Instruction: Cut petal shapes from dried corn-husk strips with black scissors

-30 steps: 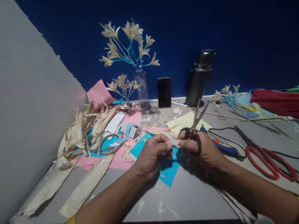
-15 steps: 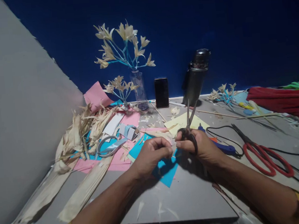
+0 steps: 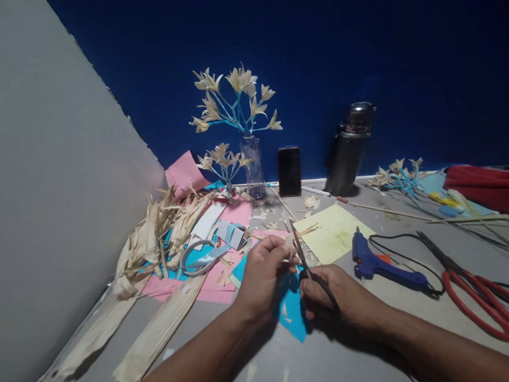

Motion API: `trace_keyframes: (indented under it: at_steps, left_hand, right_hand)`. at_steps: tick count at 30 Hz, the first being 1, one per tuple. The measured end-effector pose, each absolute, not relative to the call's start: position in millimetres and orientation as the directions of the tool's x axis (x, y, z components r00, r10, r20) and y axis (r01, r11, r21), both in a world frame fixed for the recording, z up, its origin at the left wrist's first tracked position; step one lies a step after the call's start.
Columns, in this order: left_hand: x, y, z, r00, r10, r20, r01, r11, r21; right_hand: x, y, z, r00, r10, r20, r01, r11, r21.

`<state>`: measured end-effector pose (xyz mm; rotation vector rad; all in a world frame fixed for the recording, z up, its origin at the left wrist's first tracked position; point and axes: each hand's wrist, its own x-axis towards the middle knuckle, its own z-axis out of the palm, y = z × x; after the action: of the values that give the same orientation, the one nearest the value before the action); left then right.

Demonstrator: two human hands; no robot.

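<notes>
My right hand [image 3: 334, 291] is closed around the black handles of small scissors [image 3: 301, 252], whose blades point up and away. Close on the left, my left hand [image 3: 264, 273] is pinched around a small pale piece [image 3: 289, 246] that looks like dried husk, right beside the blades. Both hands are above a blue paper sheet [image 3: 292, 315] on the grey table [image 3: 234, 365]. Long dried husk strips [image 3: 160, 336] lie left of my left arm. A blue glue gun [image 3: 390, 271] rests beyond my right hand.
Husk flowers on blue stems stand in a glass vase [image 3: 253, 167], next to a phone [image 3: 289, 172] and a dark flask [image 3: 349, 150]. Red-handled scissors [image 3: 477, 296] lie at right. A tape roll [image 3: 198, 258], yellow paper [image 3: 336, 231] and a husk pile [image 3: 151, 235] are behind.
My right hand has turned and lowered the scissors, bringing the blades beside my left fingers and nearly together. The glue gun is now uncovered. The whole view has shifted slightly.
</notes>
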<state>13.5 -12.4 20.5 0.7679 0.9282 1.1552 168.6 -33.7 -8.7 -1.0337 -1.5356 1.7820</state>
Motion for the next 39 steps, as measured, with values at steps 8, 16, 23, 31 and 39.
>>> trace_keyframes:
  at_steps: [8, 16, 23, 31, 39]
  left_hand:
    - [16, -15, 21, 0.102, 0.976, -0.193, -0.400, 0.218, 0.890]
    - [17, -17, 25, 0.094, 0.981, -0.170, -0.401, 0.194, 0.895]
    - [16, -15, 23, 0.094, 0.981, -0.167, -0.393, 0.191, 0.900]
    - [14, -16, 23, 0.149, 0.967, -0.206, -0.386, 0.249, 0.888]
    - [16, -18, 22, 0.196, 0.967, -0.162, -0.248, 0.209, 0.946]
  right_hand:
    - [166, -35, -10, -0.546, 0.809, -0.218, 0.011, -0.254, -0.967]
    - [164, -34, -10, -0.509, 0.820, -0.260, 0.056, -0.270, -0.961]
    - [165, -34, -6, -0.461, 0.839, -0.290, 0.113, -0.268, -0.957]
    - [169, -31, 5, -0.328, 0.907, -0.265, 0.037, -0.268, -0.963]
    - [182, -19, 14, -0.166, 0.967, -0.195, -0.088, -0.212, -0.973]
